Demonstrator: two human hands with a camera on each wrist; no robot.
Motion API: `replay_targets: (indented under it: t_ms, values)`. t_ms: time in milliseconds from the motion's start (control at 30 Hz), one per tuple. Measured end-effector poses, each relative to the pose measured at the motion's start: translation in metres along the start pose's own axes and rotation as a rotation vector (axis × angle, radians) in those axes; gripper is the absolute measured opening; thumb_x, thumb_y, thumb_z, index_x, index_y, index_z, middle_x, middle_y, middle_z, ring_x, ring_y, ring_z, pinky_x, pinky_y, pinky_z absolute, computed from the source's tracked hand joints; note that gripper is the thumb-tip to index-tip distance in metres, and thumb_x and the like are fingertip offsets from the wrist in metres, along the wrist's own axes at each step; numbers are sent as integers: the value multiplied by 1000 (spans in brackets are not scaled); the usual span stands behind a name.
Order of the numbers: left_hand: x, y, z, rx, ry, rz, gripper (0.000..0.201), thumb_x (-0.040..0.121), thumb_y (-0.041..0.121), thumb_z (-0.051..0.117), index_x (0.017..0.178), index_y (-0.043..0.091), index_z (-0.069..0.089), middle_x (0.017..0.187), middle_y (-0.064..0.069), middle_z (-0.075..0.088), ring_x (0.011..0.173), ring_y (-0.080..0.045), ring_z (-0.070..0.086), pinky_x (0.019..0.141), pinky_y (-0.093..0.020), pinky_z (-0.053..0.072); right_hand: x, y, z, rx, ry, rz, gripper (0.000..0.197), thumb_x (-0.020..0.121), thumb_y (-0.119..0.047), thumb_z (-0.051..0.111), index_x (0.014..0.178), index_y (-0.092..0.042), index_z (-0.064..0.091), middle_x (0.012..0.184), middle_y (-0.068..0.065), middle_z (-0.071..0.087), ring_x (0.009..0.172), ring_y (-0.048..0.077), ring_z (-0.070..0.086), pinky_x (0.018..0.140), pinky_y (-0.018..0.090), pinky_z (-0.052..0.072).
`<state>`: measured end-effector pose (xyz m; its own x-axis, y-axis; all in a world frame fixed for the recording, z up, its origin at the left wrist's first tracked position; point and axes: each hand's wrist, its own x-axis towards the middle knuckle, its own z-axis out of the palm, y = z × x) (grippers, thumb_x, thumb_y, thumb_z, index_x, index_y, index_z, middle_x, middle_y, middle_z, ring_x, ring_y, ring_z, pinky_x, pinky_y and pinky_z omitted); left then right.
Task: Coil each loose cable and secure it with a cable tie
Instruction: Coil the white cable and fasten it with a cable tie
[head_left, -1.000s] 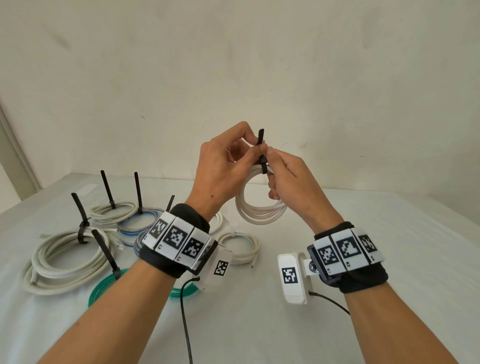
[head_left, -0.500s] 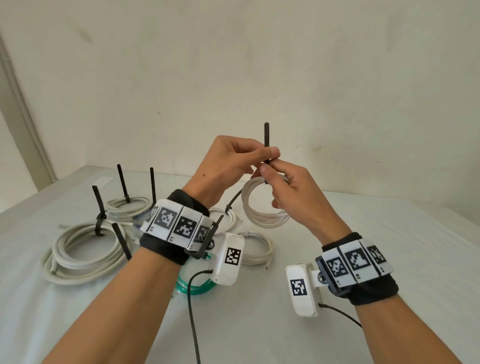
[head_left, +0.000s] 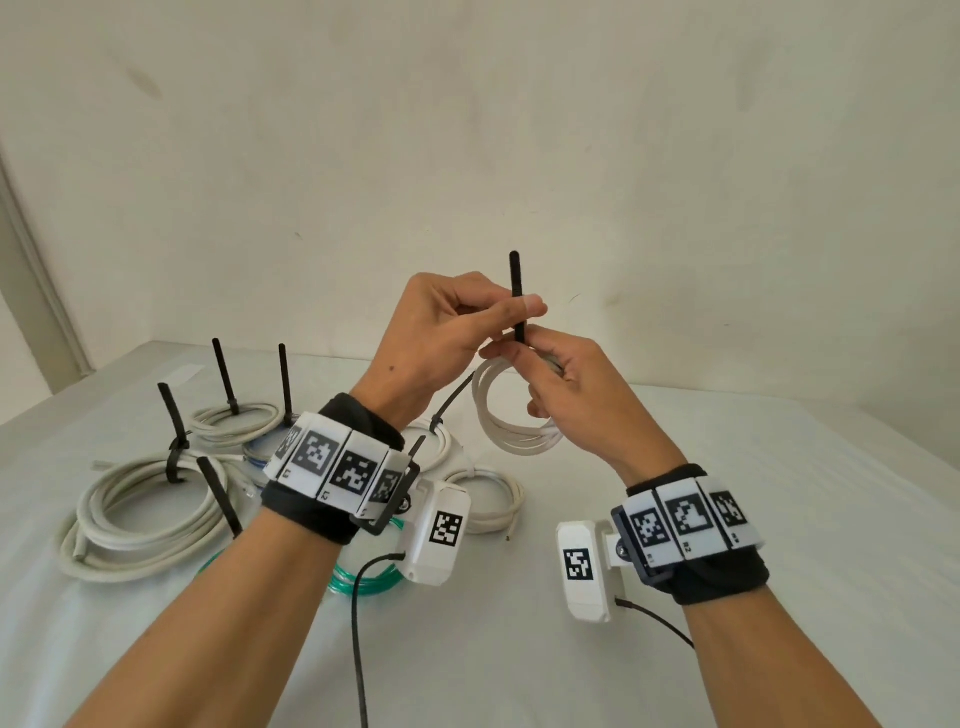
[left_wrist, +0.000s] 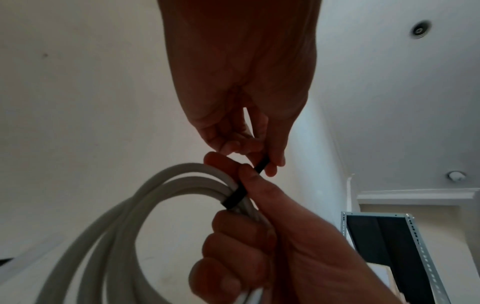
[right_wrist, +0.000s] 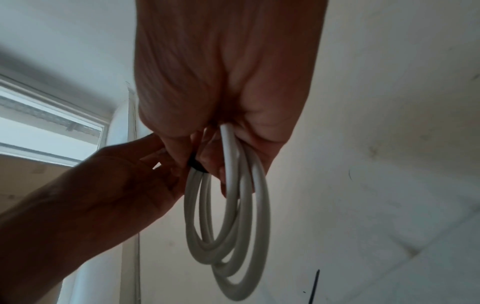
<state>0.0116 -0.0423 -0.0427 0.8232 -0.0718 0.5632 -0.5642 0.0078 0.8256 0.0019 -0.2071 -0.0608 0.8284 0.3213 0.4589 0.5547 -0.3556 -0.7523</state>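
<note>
Tie (head_left: 517, 296) pinched by left hand (head_left: 447, 332), looped round coil (head_left: 511, 415) held by right hand (head_left: 574, 395). Tightening step; next, pull snug.

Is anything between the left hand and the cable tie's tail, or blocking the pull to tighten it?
Nothing visible. The left hand already pinches the black cable tie by its tail, and the right hand grips the white cable coil at the band. Only bare wall lies above the tail.
</note>
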Motion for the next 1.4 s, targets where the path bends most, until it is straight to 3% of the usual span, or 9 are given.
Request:
replay_targets:
  t_ms: [100, 200, 367, 533, 667, 867, 1133, 1267, 1400]
  values:
    - [-1, 1, 6, -65, -36, -44, 19, 89, 19, 78, 102, 5, 81, 98, -15, 76, 91, -19, 70, 88, -30, 54, -1, 8, -5, 41, 41, 22, 25, 108, -31, 52, 116, -18, 72, 91, -12, 73, 56, 1, 51, 67, 32, 52]
    - [-1, -3, 1, 84, -163, -203, 40, 90, 31, 79, 128, 21, 71, 109, -1, 78, 106, -13, 72, 98, -26, 54, -1, 16, -13, 265, 151, 152, 32, 107, -39, 52, 111, -12, 70, 63, -7, 47, 54, 9, 45, 72, 34, 52]
    - [-4, -18, -8, 77, -297, -442, 39, 94, 9, 73, 132, 14, 67, 104, -21, 77, 93, -30, 76, 83, -38, 63, 2, 21, -18, 693, 218, 247, 28, 110, -28, 48, 115, -6, 65, 66, -2, 27, 56, 12, 32, 67, 33, 45]
    - [1, -29, -8, 141, -92, -457, 36, 91, -1, 71, 127, 7, 71, 87, -19, 77, 79, -28, 78, 75, -38, 65, 3, 34, -15, -29, 172, 140, 30, 111, -30, 41, 126, -22, 66, 72, -3, 62, 73, 21, 64, 83, 49, 59]
    - [1, -42, 1, 188, 5, -489, 34, 88, -3, 69, 121, 5, 73, 91, -21, 76, 79, -29, 78, 77, -42, 65, 4, 39, -16, -346, 141, 174, 26, 109, -26, 47, 118, -11, 66, 88, 1, 71, 79, 21, 70, 80, 46, 61]
    - [0, -55, 10, 251, -48, -530, 39, 93, 14, 74, 129, 2, 62, 100, -20, 74, 91, -26, 77, 85, -36, 63, 1, 61, -18, -280, 181, 478, 19, 106, -12, 48, 113, 2, 58, 101, 19, 72, 56, 18, 69, 42, 18, 48]
    - [-3, -36, 0, 119, -135, -538, 21, 100, 14, 65, 114, -1, 70, 111, -20, 73, 88, -28, 79, 76, -33, 65, 1, 89, -13, -418, 12, 755, 16, 95, -13, 71, 96, -2, 60, 116, 18, 71, 111, 33, 68, 93, 40, 57]
    - [-3, -29, -2, 90, -166, -532, 20, 101, 13, 64, 112, -1, 73, 108, -19, 76, 91, -27, 78, 77, -32, 64, 1, 89, -11, -492, -82, 789, 28, 91, -24, 78, 102, -3, 62, 99, 10, 66, 95, 24, 64, 57, 26, 43]
    - [-2, -27, -6, 87, -168, -519, 20, 103, 13, 61, 111, 0, 74, 106, -16, 77, 93, -26, 78, 80, -33, 64, -1, 89, -8, -445, -52, 787, 27, 100, -31, 62, 105, -4, 60, 106, 12, 68, 90, 26, 72, 76, 32, 57]
